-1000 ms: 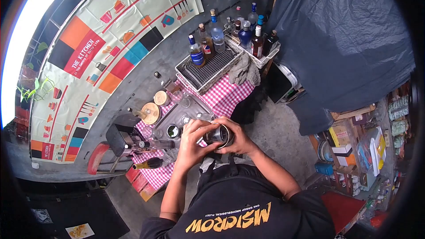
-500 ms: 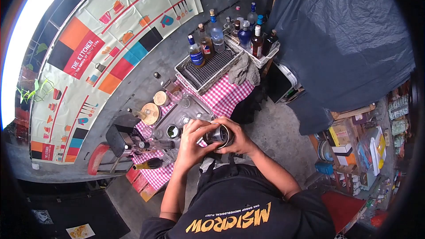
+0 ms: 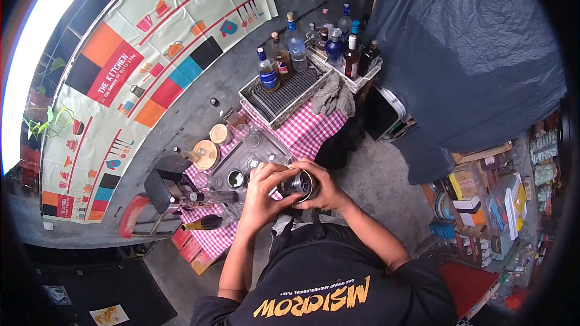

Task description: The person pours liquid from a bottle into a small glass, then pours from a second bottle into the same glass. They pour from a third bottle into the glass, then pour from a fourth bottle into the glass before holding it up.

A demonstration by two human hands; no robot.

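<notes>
Both hands meet in front of my chest around a round, shiny metal cup (image 3: pixel 300 185) with a dark inside and its rim turned toward me. My left hand (image 3: pixel 264 185) is closed on its left side, thumb and fingers at the rim. From the right, my right hand (image 3: pixel 329 186) wraps the cup's outer wall. Something dark and ridged shows inside the rim; I cannot tell what it is. Just left of my left hand, a glass with green leaves (image 3: pixel 236 179) stands by the metal tray (image 3: pixel 275 145), which holds several clear glasses.
A red checkered cloth (image 3: pixel 308 132) covers the table. Behind stands a white basket (image 3: pixel 284 122) with a dark mat and bottles, beside a grey rag (image 3: pixel 332 96). A dark bottle (image 3: pixel 202 223) lies at the left. Shelves with boxes (image 3: pixel 468 199) stand at the right.
</notes>
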